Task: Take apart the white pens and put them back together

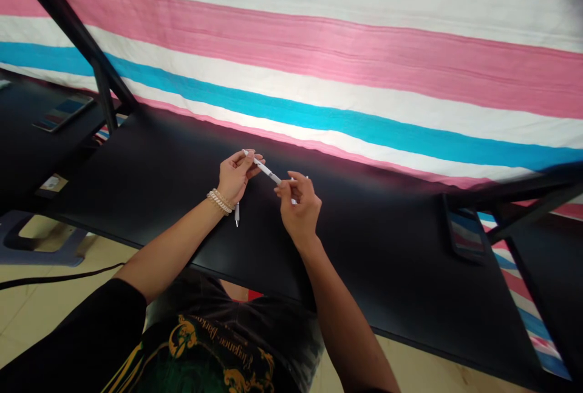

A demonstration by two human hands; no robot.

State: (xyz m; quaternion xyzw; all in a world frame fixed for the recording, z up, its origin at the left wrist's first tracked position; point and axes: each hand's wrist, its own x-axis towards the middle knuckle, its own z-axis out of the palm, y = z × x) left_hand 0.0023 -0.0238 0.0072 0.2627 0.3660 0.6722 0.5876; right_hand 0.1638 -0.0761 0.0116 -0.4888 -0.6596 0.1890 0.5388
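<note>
Above the black table, a slim white pen (pixel 264 167) spans the gap between my two hands, slanting down to the right. My left hand (pixel 234 175) pinches its upper left end between thumb and fingers. At the pen's lower right end, the thumb and fingers of my right hand (pixel 301 203) are closed on it. Small white bits show beside the right fingers, too hidden to identify. Another white pen (pixel 237 214) lies on the table near my left wrist, its metal tip towards me and its far end hidden by the wrist.
The black table (pixel 378 241) has dark metal frame bars (pixel 105 89) at both sides. A phone (pixel 466 232) lies at the right end, and a dark flat device (pixel 64 112) on the neighbouring table at left. A striped cloth (pixel 319 53) hangs behind. A plastic stool (pixel 40 244) stands at lower left.
</note>
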